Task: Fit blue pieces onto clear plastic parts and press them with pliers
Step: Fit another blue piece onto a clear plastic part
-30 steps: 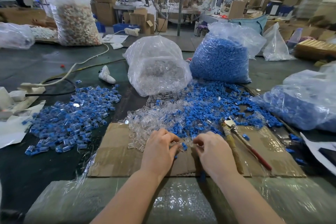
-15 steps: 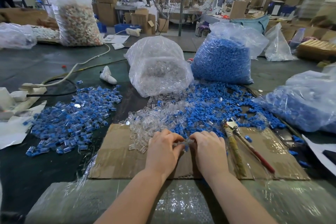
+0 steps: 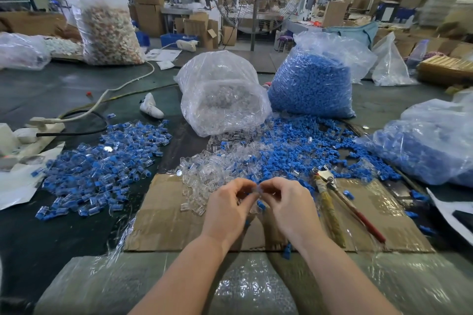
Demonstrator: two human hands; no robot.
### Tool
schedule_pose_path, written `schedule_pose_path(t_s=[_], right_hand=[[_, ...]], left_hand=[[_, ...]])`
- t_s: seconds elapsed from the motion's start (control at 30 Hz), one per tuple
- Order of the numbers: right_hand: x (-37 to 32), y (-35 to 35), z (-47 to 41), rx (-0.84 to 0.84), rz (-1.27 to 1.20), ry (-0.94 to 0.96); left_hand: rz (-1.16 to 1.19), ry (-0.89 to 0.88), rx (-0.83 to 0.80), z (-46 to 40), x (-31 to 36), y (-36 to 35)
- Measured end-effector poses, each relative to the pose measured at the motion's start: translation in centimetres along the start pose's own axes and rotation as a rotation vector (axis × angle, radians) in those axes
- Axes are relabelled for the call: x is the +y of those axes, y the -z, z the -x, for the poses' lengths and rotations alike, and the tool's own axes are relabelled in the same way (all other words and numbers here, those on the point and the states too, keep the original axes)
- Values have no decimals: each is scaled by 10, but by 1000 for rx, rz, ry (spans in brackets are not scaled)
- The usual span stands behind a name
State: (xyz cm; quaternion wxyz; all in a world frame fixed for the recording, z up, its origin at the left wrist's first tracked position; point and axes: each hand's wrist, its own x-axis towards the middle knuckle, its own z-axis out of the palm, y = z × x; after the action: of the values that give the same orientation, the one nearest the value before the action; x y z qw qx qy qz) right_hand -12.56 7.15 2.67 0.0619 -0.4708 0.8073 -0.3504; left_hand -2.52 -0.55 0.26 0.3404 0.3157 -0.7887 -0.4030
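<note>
Your left hand (image 3: pixel 227 208) and right hand (image 3: pixel 286 206) pinch one clear part (image 3: pixel 258 190) between them over the cardboard (image 3: pixel 163 215), fitting stage I'd guess. Pliers (image 3: pixel 332 197) lie untouched. Decent finished pile (image 3: pixel 102 161) on the desk (image 3: pixel 51 238), but loads of loose blue pieces (image 3: pixel 307 151) left.

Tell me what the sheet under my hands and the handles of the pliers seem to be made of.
The sheet looks like brown corrugated cardboard, matte, with glossy strips of clear tape across it. The pliers have a bare metal head; one handle looks wrapped in dull yellowish cloth or tape, the other in red plastic, though blur leaves that open.
</note>
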Motion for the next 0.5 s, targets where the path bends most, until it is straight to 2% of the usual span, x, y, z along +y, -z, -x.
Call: schedule_pose_path(t_s=[0.23,0.5], right_hand=[[7,-9,6,-48,329,-49],[10,-21,5,11,427,-29]], left_hand=[[-14,38,32,6,-5,5],[-94,42,75,6,-7,5]])
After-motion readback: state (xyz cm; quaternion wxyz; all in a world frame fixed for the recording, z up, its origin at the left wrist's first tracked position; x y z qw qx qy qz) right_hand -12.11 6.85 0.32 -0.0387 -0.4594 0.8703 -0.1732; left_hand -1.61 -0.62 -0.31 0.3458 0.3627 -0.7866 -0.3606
